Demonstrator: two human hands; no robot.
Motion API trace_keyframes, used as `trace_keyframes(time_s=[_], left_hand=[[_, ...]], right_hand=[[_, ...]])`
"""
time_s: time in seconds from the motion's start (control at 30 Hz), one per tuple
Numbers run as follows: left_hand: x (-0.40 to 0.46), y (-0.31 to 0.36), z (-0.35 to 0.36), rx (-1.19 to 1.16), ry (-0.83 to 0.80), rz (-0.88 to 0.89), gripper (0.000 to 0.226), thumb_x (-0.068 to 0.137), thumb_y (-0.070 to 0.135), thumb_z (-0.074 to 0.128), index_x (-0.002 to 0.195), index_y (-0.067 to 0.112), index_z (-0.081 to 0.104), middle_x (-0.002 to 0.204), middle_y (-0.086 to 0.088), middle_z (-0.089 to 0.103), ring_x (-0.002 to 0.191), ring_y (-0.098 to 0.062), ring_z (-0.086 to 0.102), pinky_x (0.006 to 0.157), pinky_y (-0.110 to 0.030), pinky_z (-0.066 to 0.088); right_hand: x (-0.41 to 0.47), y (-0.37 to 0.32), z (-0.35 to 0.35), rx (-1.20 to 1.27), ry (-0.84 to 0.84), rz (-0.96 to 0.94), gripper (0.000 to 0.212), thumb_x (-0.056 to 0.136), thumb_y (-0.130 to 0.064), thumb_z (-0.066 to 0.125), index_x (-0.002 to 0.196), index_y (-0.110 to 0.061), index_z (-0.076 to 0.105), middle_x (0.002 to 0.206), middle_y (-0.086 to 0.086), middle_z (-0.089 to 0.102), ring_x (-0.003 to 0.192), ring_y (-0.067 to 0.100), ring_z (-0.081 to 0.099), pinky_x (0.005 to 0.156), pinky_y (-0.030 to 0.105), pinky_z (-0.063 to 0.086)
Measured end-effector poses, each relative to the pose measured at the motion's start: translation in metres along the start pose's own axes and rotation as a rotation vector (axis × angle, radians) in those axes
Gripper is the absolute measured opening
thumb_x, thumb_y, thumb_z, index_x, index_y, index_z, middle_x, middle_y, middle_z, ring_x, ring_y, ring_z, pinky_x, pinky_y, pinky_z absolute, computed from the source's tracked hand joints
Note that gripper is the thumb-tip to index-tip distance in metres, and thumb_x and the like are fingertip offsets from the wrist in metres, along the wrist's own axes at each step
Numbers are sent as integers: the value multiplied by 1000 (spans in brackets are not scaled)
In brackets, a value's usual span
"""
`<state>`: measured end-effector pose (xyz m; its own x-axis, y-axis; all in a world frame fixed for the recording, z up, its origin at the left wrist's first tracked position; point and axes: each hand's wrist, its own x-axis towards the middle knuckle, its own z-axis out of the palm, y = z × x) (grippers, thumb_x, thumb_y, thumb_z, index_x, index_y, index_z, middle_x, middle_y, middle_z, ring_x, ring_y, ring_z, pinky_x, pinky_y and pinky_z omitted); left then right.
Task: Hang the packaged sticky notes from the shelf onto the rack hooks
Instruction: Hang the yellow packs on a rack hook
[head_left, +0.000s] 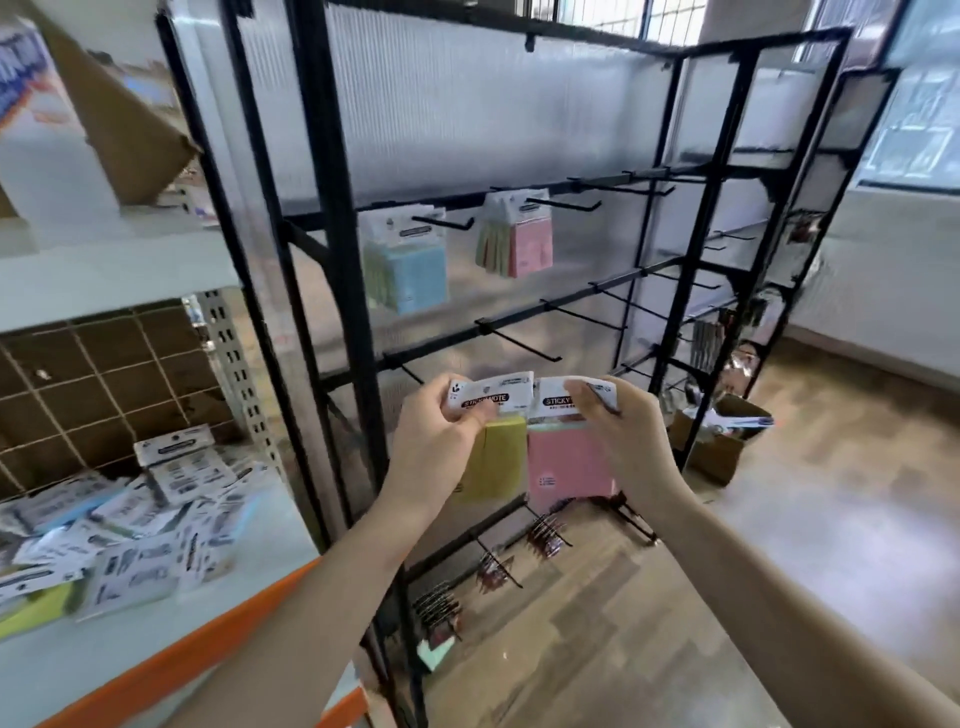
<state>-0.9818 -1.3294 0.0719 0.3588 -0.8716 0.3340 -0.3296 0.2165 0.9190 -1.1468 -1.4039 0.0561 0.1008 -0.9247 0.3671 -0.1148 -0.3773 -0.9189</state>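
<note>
Packets of sticky notes in a loose white-carded heap (119, 519) lie on the pale shelf with the orange front edge (171, 670) at far left; they overlap too much and the picture smears too much for me to count them, so I will only say many. Moving right, my left hand (441, 436) pinches the white header card of 1 yellow sticky-note packet (491, 457), thumb on the printed face, fingers curled behind. Touching it on the right, my right hand (618, 426) pinches the header of 1 pink sticky-note packet (563, 462) the same way, so I hold 2 packets, both hanging in front of the black metal rack (332, 270), below its hooked bars. Above them, 2 clusters already hang on the upper bar: a blue-fronted bunch (415, 265) and a pink-fronted bunch (519, 244); the number in each I cannot tell. I judge these packets light, with a stiff little pad below a thin, bendy card top inside glossy film that may slip. The header is the place to hold, near its edges, leaving the hang hole free. I count 3 bare black hooks (524, 343) on the nearest middle bar, with more further right.
</note>
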Motion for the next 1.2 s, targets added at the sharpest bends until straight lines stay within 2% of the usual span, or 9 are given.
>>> trace_keyframes(time_s=[0.2,0.33,0.47,0.63,0.73,0.87,0.97,1.13,1.2], left_hand=[[43,13,43,32,45,49,11,90,22,62,84,28,55,75,21,63,67,17,53,58,-5,40],[76,15,58,32,86,75,20,89,27,63,94,40,49,94,32,46,84,37,33,72,-3,28],[120,20,68,1,40,239,37,85,17,67,103,42,47,106,37,48,105,22,42,78,-4,34],[176,32,81,104,8,307,36,83,22,71,100,43,47,106,37,51,104,-2,54,88,-22,41],[203,35,89,59,5,262,25,82,33,69,98,40,51,109,20,60,97,-8,62,84,-27,47],[226,38,106,-12,-21,217,27,71,47,66,93,34,58,94,13,70,69,-1,69,51,-9,47],[241,36,121,-9,-60,173,31,67,55,67,89,33,63,111,14,68,83,-4,70,58,-13,50],[263,27,138,25,113,98,47,59,68,64,88,31,62,112,16,65,113,-17,61,94,-44,49],[267,24,141,36,133,69,46,58,70,66,85,33,63,108,11,69,108,-16,63,91,-42,51]], right_hand=[[51,5,-33,50,-3,-51,17,93,-25,60,77,-26,68,65,-9,67,57,7,61,47,23,48],[93,9,-39,45,-17,-82,21,95,-28,56,84,-13,66,69,1,65,62,17,60,52,36,51],[144,11,-38,61,-15,-151,21,96,-28,55,84,-12,64,62,-10,62,54,5,57,44,20,45],[208,5,-32,9,-19,-273,18,96,-20,54,85,-7,60,74,-1,68,67,25,63,59,33,51],[239,6,-31,-20,-32,-353,16,96,-17,53,86,-7,62,67,-16,65,60,1,56,54,14,42],[270,13,-32,24,-57,-348,17,95,-24,53,82,-16,60,69,-9,66,64,13,62,61,37,53],[286,23,-34,83,-117,-360,22,95,-27,54,82,-10,60,72,3,68,66,26,66,60,54,54],[309,34,-34,181,-236,-407,23,96,-20,54,76,-10,60,64,-10,65,56,3,58,50,17,43],[316,37,-33,232,-306,-399,24,97,-15,53,74,-12,59,61,-13,63,55,-1,55,50,13,40]])
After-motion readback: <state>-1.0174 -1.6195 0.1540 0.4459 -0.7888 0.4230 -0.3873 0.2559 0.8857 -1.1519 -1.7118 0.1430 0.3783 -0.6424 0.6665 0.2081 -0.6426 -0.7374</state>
